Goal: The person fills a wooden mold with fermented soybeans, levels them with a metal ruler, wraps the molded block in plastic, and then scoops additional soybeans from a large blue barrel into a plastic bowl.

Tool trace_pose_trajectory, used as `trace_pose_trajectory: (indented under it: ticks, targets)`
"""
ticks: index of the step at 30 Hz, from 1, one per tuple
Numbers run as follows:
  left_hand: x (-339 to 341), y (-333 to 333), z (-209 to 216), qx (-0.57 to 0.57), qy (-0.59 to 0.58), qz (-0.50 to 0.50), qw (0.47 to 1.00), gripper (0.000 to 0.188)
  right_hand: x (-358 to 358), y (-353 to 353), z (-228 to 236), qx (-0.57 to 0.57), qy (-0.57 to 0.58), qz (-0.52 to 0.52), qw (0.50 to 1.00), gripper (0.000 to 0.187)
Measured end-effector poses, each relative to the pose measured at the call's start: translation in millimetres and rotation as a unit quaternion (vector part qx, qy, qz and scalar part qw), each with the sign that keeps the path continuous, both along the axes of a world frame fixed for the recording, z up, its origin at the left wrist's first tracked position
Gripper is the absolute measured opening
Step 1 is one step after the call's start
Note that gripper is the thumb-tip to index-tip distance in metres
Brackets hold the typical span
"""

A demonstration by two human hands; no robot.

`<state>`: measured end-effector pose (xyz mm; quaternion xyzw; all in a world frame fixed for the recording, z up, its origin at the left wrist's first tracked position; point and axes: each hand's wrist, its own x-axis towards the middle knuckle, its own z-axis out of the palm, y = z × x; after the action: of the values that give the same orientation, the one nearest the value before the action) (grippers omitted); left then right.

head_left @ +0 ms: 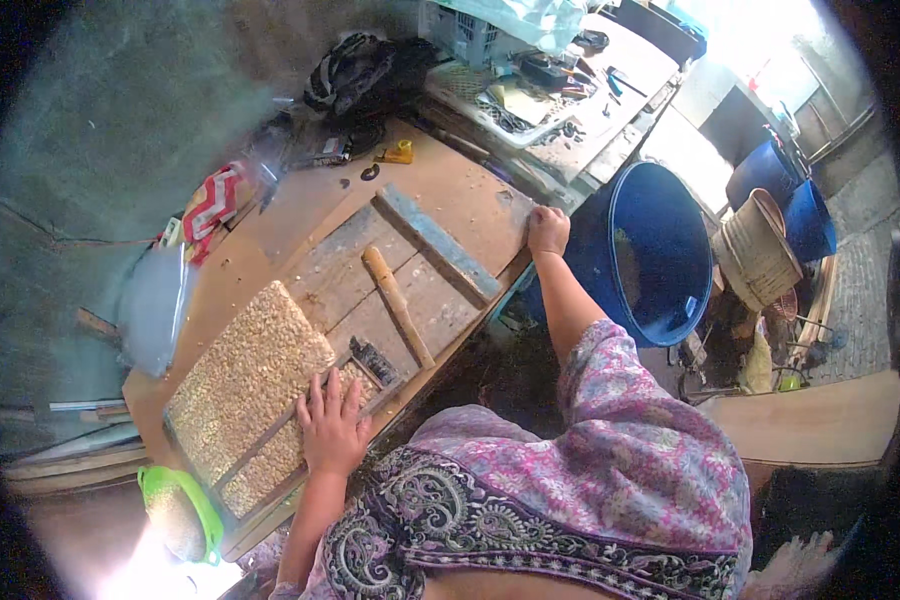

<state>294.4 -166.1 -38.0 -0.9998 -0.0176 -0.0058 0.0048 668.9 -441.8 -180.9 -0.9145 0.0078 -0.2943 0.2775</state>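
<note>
My left hand (332, 425) lies with fingers spread on a flat slab of pale, nubbly pieces (255, 375), like nut brittle, set in a shallow wooden frame. A straight dark line crosses the slab beside the hand; I cannot tell if it is a strip or a gap. Just beyond the fingertips is a short black-wrapped piece (373, 360). Farther right, a wooden rolling stick (398, 305) rests on bare boards, short of a bluish wooden bar (437, 243). At the table's right corner, my right hand (548, 230) is closed on the table edge (515, 262).
A large blue barrel (660, 255) stands right of the table, with a woven basket (755, 250) past it. A green bowl (182, 515) sits at the lower left. Toward the back are a yellow object (398, 152) and a cluttered bench (610, 100). A clear plastic sheet (157, 310) hangs left.
</note>
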Motion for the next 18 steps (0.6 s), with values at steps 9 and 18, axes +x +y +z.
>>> trace_pose_trajectory:
  ticks: [9,18]
  targets:
    - [-6,5,8,-0.090,-0.074,-0.013,0.993,0.060,-30,-9,6,0.164,-0.036,-0.047,0.985,0.016]
    - [-111,66,10,-0.067,-0.306,0.198,0.929,0.048,-150,69,96,0.364,0.063,0.247,0.896,0.021]
